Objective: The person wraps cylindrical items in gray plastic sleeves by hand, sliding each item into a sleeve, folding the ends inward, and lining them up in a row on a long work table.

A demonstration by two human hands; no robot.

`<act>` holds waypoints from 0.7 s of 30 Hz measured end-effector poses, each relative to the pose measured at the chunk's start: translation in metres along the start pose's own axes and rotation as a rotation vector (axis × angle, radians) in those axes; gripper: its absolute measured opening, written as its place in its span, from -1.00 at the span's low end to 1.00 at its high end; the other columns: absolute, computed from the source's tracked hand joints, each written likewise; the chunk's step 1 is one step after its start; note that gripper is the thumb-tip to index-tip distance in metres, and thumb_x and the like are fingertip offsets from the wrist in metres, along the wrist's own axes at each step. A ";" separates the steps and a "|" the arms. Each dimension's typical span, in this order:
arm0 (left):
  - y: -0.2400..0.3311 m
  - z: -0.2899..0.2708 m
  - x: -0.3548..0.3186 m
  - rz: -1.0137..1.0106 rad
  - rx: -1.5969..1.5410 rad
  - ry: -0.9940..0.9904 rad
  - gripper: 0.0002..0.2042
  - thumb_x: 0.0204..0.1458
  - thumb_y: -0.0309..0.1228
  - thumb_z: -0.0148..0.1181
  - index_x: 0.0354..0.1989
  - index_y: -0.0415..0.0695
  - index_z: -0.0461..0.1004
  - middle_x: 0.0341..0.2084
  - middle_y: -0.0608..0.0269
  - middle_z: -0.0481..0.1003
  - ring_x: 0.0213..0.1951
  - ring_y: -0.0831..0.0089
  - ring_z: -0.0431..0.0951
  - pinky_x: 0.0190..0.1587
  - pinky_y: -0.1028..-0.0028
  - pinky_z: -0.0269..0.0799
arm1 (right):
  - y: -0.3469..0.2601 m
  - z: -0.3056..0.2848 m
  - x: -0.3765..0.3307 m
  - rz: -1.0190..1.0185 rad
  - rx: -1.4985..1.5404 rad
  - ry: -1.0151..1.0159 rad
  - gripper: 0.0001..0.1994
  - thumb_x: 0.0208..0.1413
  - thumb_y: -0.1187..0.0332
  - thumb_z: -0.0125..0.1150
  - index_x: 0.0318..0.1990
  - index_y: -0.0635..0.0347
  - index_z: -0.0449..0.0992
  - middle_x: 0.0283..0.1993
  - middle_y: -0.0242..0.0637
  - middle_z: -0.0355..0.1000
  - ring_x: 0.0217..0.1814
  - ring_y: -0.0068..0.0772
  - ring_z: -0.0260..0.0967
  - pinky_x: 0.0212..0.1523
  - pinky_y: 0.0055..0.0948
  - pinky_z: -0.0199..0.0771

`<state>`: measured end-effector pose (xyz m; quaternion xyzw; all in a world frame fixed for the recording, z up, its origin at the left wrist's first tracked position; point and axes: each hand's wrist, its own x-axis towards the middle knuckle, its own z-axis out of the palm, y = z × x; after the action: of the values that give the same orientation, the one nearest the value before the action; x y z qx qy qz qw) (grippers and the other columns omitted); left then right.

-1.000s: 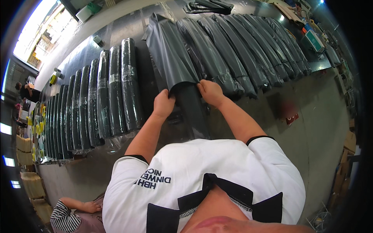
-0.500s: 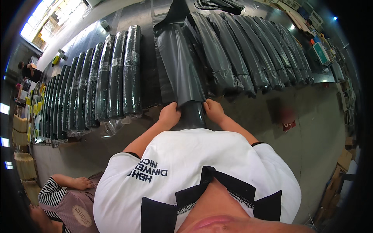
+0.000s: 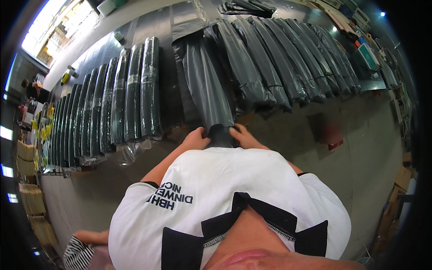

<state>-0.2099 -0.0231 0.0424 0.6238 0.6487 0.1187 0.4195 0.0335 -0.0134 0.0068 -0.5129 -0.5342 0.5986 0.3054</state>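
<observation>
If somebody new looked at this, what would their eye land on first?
Probably the long, shiny dark-grey plastic sleeve at the centre, its near end between the person's left hand and right hand. Next, the row of dark cylindrical rolls in glossy clear film on the left, and the row of long bundles in dark-grey plastic on the right.

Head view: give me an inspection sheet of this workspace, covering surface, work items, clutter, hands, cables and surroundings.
Surface: dark glossy table, largely covered.
Work items: dark plastic sleeve around dark roll, its end showing; film-wrapped rolls left, plastic-covered bundles right.
Clutter: folded dark sheeting, far side.
Hands: left hand and right hand either side of the sleeve's mouth; grip unclear.
Cables: none clearly made out.
Surroundings: grey floor; co-worker's striped cuff, lower left.
</observation>
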 end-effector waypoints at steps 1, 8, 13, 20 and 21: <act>0.000 -0.003 0.000 0.020 -0.024 0.012 -0.55 -0.10 -0.28 0.24 -0.07 -0.33 0.43 -0.20 -0.11 0.54 -0.07 0.04 0.54 -0.03 0.27 0.43 | -0.018 0.004 -0.011 0.098 0.121 -0.134 -0.30 0.11 0.01 0.23 0.23 0.38 0.22 0.19 0.05 0.30 0.25 -0.09 0.25 0.24 -0.29 0.23; 0.048 -0.116 0.058 0.033 -0.060 -0.248 -0.54 -0.01 -0.28 0.27 0.02 -0.32 0.44 -0.22 0.07 0.53 -0.30 0.47 0.58 -0.29 0.46 0.49 | -0.037 -0.001 -0.025 0.212 -0.252 -0.024 -0.06 -0.24 0.02 0.45 0.29 0.32 0.15 0.17 0.01 0.34 0.23 -0.14 0.31 0.19 -0.28 0.32; 0.012 -0.199 0.208 0.475 0.300 0.211 -0.56 0.05 -0.28 0.17 0.08 -0.26 0.42 0.05 -0.09 0.44 0.03 0.13 0.47 0.06 0.34 0.39 | -0.090 -0.015 -0.040 0.253 -0.517 0.044 -0.03 -0.33 -0.06 0.43 0.31 0.10 0.16 0.19 -0.03 0.30 0.21 -0.03 0.31 0.16 -0.20 0.34; -0.057 -0.259 0.396 0.341 0.193 0.685 -0.38 0.14 -0.04 -0.01 0.17 -0.37 0.28 0.18 -0.28 0.27 0.24 -0.08 0.24 0.29 0.22 0.11 | -0.081 -0.008 -0.047 0.358 -0.560 0.152 0.02 -0.32 0.01 0.47 0.37 0.09 0.10 0.19 0.03 0.29 0.25 0.01 0.27 0.21 -0.22 0.29; -0.056 -0.267 0.419 0.343 0.026 0.594 -0.38 0.14 -0.01 -0.04 0.13 -0.37 0.33 0.12 -0.31 0.31 0.21 -0.09 0.28 0.26 0.21 0.14 | -0.079 -0.007 -0.048 0.392 -0.553 0.171 0.03 -0.34 0.02 0.49 0.37 0.10 0.09 0.21 0.06 0.28 0.27 0.02 0.25 0.23 -0.23 0.26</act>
<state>-0.3796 0.4458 0.0035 0.6673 0.6297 0.3557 0.1781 0.0400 -0.0360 0.0967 -0.7173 -0.5401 0.4333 0.0777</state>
